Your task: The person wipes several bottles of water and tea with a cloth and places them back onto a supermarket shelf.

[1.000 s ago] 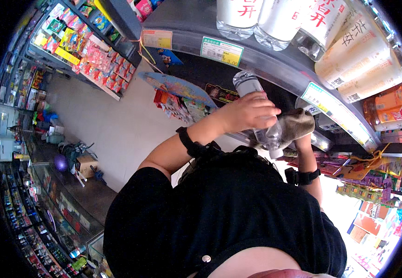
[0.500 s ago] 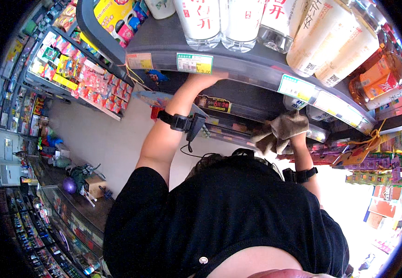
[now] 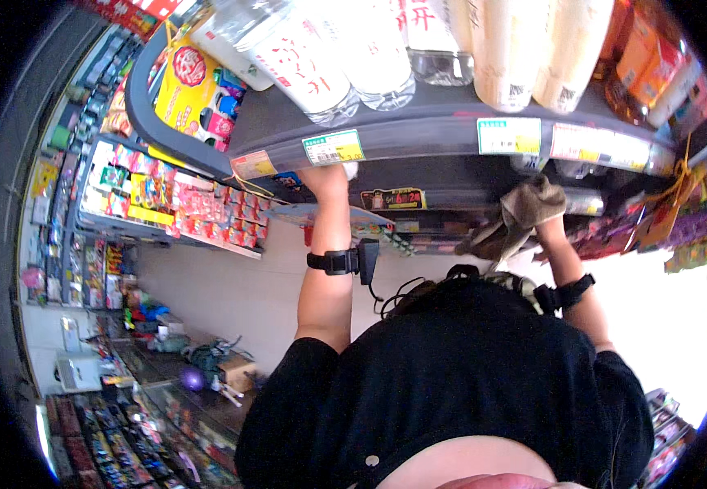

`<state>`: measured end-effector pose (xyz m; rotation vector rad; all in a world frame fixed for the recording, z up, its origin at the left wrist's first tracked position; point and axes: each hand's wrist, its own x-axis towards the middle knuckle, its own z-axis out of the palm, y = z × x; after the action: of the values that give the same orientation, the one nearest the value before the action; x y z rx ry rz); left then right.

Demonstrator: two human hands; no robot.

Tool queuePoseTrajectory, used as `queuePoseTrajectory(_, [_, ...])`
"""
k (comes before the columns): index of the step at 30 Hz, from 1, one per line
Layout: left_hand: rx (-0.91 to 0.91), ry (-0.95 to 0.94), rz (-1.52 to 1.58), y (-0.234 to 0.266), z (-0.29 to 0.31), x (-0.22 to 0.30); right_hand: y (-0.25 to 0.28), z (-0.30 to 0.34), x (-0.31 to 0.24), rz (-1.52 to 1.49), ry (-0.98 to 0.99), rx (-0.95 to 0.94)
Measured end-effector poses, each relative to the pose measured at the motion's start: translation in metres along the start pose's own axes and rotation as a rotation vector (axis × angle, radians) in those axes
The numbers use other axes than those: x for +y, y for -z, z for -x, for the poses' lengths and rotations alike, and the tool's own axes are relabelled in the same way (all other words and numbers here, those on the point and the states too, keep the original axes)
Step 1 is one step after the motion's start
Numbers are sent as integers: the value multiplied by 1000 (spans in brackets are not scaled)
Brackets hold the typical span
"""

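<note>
My left hand [image 3: 326, 181] reaches in beneath the edge of the upper shelf [image 3: 418, 132]. Its fingers are hidden behind the shelf lip, and a small pale rounded thing [image 3: 352, 170] shows right beside it, too little of it to name. In my right hand [image 3: 550, 231] is a crumpled grey-brown cloth [image 3: 524, 213], hanging down in front of the lower shelf. Above my hands, white-labelled bottles [image 3: 308, 69] stand on the upper shelf, with cream-coloured bottles [image 3: 506, 57] farther right.
Price tags [image 3: 333, 147] line the shelf lip. Orange drink bottles [image 3: 645, 65] stand at the right end, a yellow package [image 3: 184, 90] at the left. A rack of small red packets [image 3: 207, 213] is on the left; beyond it, a counter holds a purple ball [image 3: 193, 378]. Hanging packets [image 3: 700, 220] are at right.
The whole view has shifted and turned. My left hand is farther left beneath the shelf edge, with the pale thing now showing beside it. The cloth stays in my right hand, a little farther right.
</note>
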<state>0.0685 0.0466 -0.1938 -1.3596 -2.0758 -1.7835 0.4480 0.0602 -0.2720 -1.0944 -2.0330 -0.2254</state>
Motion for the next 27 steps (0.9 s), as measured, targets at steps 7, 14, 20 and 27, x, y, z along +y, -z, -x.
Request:
queuePoseTrajectory(7, [57, -129, -63, 15, -18, -26, -3, 10, 2, 62, -85, -208])
queuePoseTrajectory(14, [24, -80, 166, 39, 22, 19, 3, 10, 10, -174, -238, -242])
queuePoseTrajectory(20, [326, -618, 42, 90, 53, 67, 13, -6, 13, -878, -625, -386])
queuePoseTrajectory(27, [-45, -327, 154, 74, -81, 154, 2, -13, 31, -952, -433, -494])
